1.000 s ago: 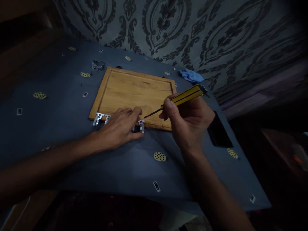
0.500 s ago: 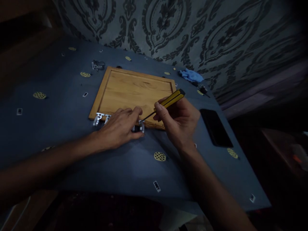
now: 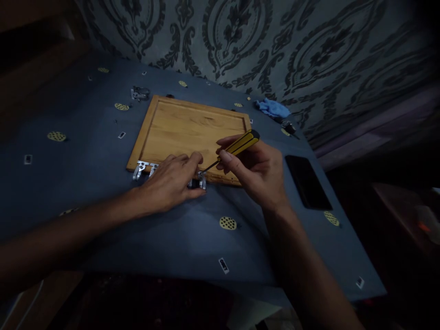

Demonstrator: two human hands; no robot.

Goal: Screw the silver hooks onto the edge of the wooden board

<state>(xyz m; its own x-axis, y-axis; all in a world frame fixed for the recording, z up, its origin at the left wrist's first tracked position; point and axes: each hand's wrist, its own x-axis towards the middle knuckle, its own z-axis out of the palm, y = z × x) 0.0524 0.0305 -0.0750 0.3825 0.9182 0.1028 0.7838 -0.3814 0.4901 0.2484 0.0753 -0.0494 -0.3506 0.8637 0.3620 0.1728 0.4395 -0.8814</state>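
Observation:
A wooden panel [image 3: 192,130] with a raised frame lies flat on the table. Metal hinges sit along its near edge: one hinge [image 3: 139,169] at the left corner, and another hinge [image 3: 202,183] between the thumb and forefinger of my left hand [image 3: 173,181]. That hand is closed about this hinge, its fingers resting on the panel and hiding part of the edge. My right hand [image 3: 259,172] grips a yellow and black screwdriver [image 3: 242,143], held at a slant. The screwdriver's tip meets the hinge beside my left forefinger; the screw itself is too small to make out.
A loose metal hinge [image 3: 140,93] lies beyond the panel's far left corner. At the right are a black phone [image 3: 307,182], a crumpled blue cloth [image 3: 273,108] and a small dark object [image 3: 290,128]. A patterned wall [image 3: 237,41] stands behind the table [image 3: 165,243].
My right hand and the screwdriver's handle have shifted slightly left and down, with the fingers turned on the handle. The tip stays on the hinge. My left hand has not moved.

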